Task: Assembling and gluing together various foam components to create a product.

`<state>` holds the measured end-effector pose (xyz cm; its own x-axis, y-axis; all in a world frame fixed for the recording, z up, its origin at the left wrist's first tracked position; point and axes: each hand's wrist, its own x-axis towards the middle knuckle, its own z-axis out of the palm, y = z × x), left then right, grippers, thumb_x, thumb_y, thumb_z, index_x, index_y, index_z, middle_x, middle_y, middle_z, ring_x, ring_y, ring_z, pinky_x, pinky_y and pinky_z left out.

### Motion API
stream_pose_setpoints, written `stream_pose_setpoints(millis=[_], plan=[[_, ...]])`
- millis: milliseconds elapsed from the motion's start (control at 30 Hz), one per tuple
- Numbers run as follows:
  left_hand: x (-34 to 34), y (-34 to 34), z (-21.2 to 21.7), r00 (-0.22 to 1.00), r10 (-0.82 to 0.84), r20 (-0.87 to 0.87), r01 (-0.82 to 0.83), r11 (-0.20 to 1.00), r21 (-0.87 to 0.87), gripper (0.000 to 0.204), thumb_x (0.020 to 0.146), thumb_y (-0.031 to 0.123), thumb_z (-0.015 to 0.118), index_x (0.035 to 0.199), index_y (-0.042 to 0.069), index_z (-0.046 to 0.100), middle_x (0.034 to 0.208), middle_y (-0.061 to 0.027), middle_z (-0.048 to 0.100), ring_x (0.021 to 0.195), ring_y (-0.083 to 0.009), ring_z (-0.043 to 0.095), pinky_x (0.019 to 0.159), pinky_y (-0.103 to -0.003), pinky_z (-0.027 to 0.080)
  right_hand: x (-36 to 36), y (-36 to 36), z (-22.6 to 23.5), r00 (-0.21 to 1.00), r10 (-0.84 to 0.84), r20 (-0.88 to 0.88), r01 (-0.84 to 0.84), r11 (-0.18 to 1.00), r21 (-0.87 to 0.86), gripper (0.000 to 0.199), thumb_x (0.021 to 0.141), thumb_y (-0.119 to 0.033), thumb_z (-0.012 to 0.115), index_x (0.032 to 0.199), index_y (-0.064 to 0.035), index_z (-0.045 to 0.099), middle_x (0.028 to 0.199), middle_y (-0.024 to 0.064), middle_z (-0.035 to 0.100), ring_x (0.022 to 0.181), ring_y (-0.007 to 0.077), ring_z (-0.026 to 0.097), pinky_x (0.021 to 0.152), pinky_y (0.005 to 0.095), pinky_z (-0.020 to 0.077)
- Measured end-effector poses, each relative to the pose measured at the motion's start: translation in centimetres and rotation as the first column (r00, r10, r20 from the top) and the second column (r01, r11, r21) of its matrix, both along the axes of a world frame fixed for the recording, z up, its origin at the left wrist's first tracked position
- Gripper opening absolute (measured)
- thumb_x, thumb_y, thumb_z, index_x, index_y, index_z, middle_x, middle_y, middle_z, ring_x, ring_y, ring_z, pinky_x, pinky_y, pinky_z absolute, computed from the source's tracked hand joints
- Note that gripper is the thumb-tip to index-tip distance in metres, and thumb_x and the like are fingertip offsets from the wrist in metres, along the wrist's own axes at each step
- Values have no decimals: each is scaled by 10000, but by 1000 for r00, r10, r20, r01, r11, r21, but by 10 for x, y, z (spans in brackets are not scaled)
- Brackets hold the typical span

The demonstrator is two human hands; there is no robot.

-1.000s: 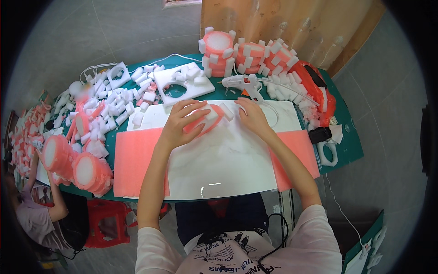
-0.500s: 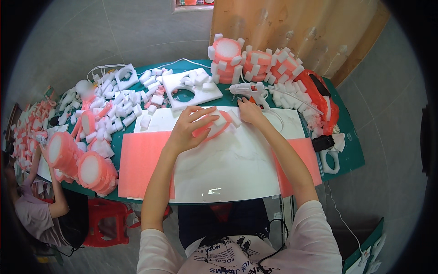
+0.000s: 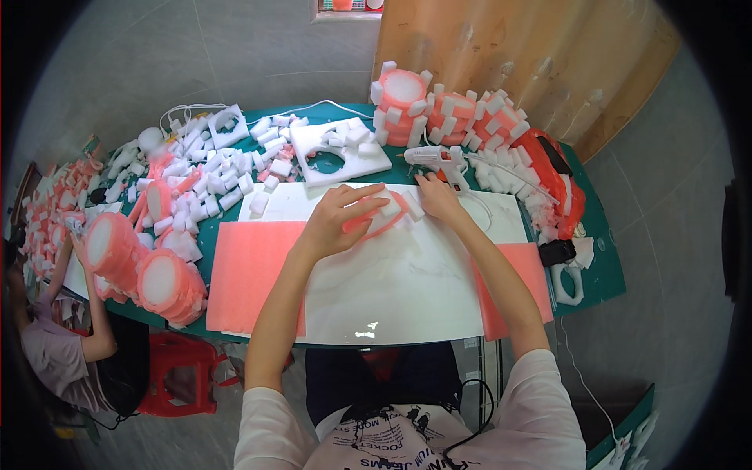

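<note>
My left hand is closed round a pink-rimmed foam piece with white foam blocks on it, low over the white board. The palm and fingers hide part of that piece. Just right of it, my right hand has its fingers bent together by the underside of a white hot glue gun. An orange part of the gun shows beside the fingertips. Whatever those fingers pinch, if anything, is too small to make out. The gun's nozzle points left.
Pink foam sheets lie at the board's sides. White foam blocks are heaped at the left, near a foam slab with a round hole. Pink foam cylinders stand behind. A red bag lies right; a co-worker sits left.
The whole view has shifted slightly, so the table appears a little further right. Both hands keep nearly the same places beside the foam piece and the glue gun.
</note>
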<state>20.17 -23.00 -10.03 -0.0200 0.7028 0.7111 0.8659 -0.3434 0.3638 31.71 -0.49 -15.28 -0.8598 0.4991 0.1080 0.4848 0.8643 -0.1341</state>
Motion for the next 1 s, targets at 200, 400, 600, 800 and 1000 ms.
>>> stream_pose_setpoints(millis=[200, 400, 600, 800, 1000], plan=[[2, 1, 2, 1000, -13, -3, 13, 1000, 27, 408, 644, 5, 593, 1021, 160, 597, 1172, -21, 527, 731, -204, 502, 681, -292, 414, -5, 2, -3, 995, -88, 39, 86, 995, 51, 372, 772, -59, 436, 1140, -16, 473, 1179, 160, 465, 949, 307, 552, 792, 407, 452], [1, 0, 2, 1000, -5, 7, 5, 1000, 1, 409, 645, 4, 592, 1023, 162, 597, 1170, -21, 529, 740, -208, 505, 687, -294, 418, -4, -10, 2, 983, -150, 103, 146, 988, 43, 349, 769, -60, 442, 1103, 34, 477, 1165, 153, 468, 927, 300, 559, 759, 390, 468], [2, 1, 1, 1000, -10, 9, 10, 1000, 14, 417, 644, 2, 590, 1027, 167, 597, 1170, -19, 529, 763, -211, 510, 697, -297, 419, 10, -11, 1, 997, -66, 26, 65, 998, 20, 370, 713, 1, 484, 1080, 44, 493, 1148, 157, 478, 938, 301, 547, 787, 366, 451], [1, -1, 2, 1000, -7, 11, 7, 1000, 2, 423, 643, 0, 591, 1031, 168, 596, 1173, -20, 526, 778, -215, 512, 708, -305, 422, 29, -9, 5, 980, 97, -172, -102, 994, -23, 392, 717, 1, 464, 1108, 20, 486, 1148, 156, 471, 986, 292, 524, 819, 369, 432], [3, 0, 1, 1000, -22, 13, 22, 1000, 1, 435, 636, 0, 594, 1037, 170, 594, 1174, -23, 525, 786, -219, 510, 709, -303, 429, 21, -13, 13, 999, 0, -33, -5, 992, -126, 465, 726, -30, 461, 1189, -3, 427, 1264, 187, 381, 1016, 332, 509, 834, 392, 430]])
